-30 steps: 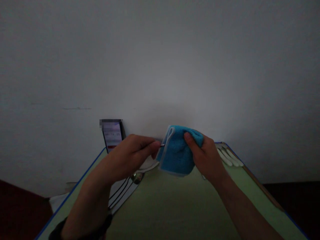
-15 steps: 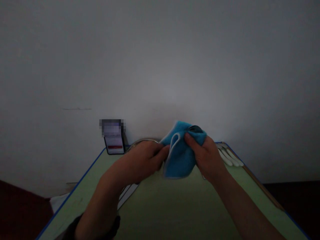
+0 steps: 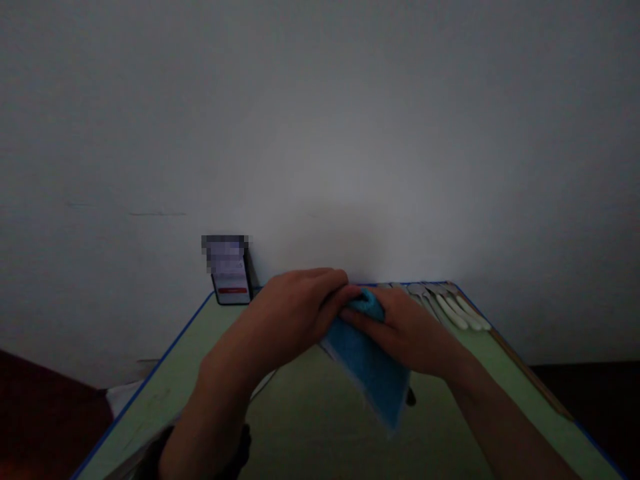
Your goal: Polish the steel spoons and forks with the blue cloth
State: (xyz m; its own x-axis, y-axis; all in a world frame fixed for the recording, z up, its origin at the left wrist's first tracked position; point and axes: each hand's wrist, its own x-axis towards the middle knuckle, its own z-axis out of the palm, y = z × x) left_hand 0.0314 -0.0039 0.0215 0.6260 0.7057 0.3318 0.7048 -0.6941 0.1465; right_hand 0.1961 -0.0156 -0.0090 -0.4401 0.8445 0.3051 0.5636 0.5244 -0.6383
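Close together over the table, both hands grip a blue cloth (image 3: 373, 373) with a pale edge. My left hand (image 3: 303, 303) is closed around its upper left part, fingers curled over the top. On the other side, my right hand (image 3: 407, 327) pinches a bunched fold between thumb and fingers. The cloth's free corner hangs down towards me. A dark rounded tip (image 3: 411, 398) pokes out beside the hanging part, below my right hand; what it belongs to is hidden.
A phone (image 3: 233, 277) leans upright against the wall at the back left. Several pieces of cutlery with white handles (image 3: 455, 315) lie at the back right. The green table (image 3: 320, 427) has a blue edge. Something pale (image 3: 263, 387) is partly covered by my left forearm.
My hands have come closer together, my left hand moving right and over the cloth. The cloth is now bunched, its corner hanging lower. The shiny, dark rounded piece at its top is no longer visible.
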